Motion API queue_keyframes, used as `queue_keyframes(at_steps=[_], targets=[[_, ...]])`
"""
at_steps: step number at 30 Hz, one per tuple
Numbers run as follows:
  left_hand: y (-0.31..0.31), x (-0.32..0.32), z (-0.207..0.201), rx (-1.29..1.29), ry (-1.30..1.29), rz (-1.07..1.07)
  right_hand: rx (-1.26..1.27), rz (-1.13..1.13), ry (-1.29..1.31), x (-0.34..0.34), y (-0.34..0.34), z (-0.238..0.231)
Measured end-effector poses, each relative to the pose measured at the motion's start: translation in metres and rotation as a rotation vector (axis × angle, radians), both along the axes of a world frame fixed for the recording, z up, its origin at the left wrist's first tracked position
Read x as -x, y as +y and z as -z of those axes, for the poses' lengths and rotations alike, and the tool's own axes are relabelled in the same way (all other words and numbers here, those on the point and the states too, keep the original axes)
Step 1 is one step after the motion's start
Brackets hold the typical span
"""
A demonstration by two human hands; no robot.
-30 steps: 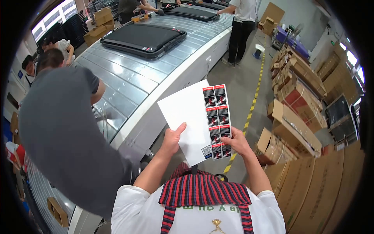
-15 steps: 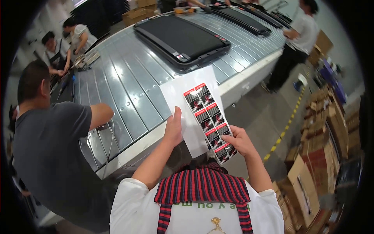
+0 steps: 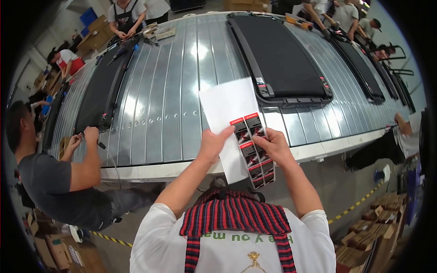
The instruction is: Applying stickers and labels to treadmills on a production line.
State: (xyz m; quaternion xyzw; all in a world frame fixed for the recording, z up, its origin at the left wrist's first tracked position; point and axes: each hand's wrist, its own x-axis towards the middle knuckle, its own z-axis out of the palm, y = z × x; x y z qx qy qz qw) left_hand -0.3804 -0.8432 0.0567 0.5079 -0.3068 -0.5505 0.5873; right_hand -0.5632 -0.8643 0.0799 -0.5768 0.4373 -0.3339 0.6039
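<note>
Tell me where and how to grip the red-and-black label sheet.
Probably best pinched along the lower right edge, from the right: the label sheet looks thin, and there it juts past the white paper behind it.

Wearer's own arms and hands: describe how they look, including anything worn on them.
The left hand and right hand are ungloved. Both forearms are uncovered, with no watch or bracelet visible. Above them are short, loose white sleeves, plain and unmarked where they show.
</note>
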Motion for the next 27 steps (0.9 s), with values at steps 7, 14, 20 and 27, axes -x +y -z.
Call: queue_keyframes(at_steps=[7, 14, 20, 27], targets=[[-0.036, -0.067, -0.015, 0.108, 0.001, 0.041, 0.038, -0.137, 0.118, -0.042, -0.052, -0.012], [-0.062, -0.123, -0.008, 0.084, -0.090, 0.191, 0.079, -0.238, 0.214, -0.083, -0.088, -0.026], [-0.058, -0.140, -0.018, 0.077, -0.135, 0.078, 0.114, -0.397, 0.261, -0.107, -0.115, -0.039], [-0.045, -0.152, -0.031, 0.066, -0.127, 0.001, 0.108, -0.533, 0.255, -0.128, -0.133, -0.047]])
